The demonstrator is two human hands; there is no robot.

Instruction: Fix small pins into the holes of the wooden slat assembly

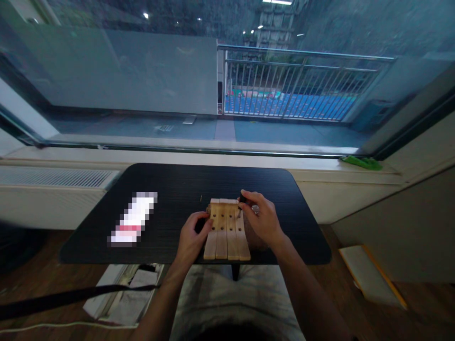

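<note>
Wooden slats [227,244] sit at the near edge of the counter [177,184], left hand [192,234] clasping their side; right hand [263,218] pinches a screwdriver [242,196] (best kept square to the slat, under steady pressure).

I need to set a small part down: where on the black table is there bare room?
Bare tabletop shows between the white pixelated patch and the left hand, and from the right hand to the tabletop's right edge. Crowded: the near middle, where the hands, wooden slats and dark-handled tool gather. A tiny sliver lies beyond the left hand.
</note>
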